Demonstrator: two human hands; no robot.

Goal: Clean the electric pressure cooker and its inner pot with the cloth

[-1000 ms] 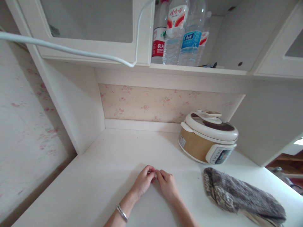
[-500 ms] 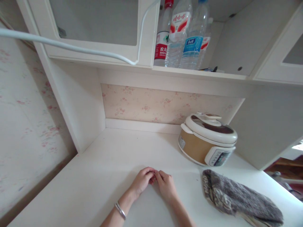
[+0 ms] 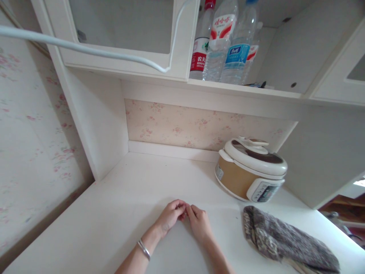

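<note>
Over the white counter [image 3: 128,205], my left hand [image 3: 172,213] and my right hand [image 3: 199,219] meet fingertip to fingertip. Both are closed, with thumbs and fingers pinched together. Whatever lies between the fingers, if anything, is too small or hidden to make out. A silver bangle [image 3: 144,249] circles my left wrist. To the right of my right hand lies a folded grey-brown furry cloth [image 3: 291,239], apart from it.
A white and gold electric cooker [image 3: 236,175] with its lid on stands at the back right. Several plastic bottles [image 3: 218,49] stand on the cabinet shelf above. A white cable or tube [image 3: 94,52] crosses the upper left. Cabinet side panels bound the counter.
My view has shifted slightly, so the cabinet and bottles sit a little further right. My hands keep nearly the same pinched pose, fingertips together.
</note>
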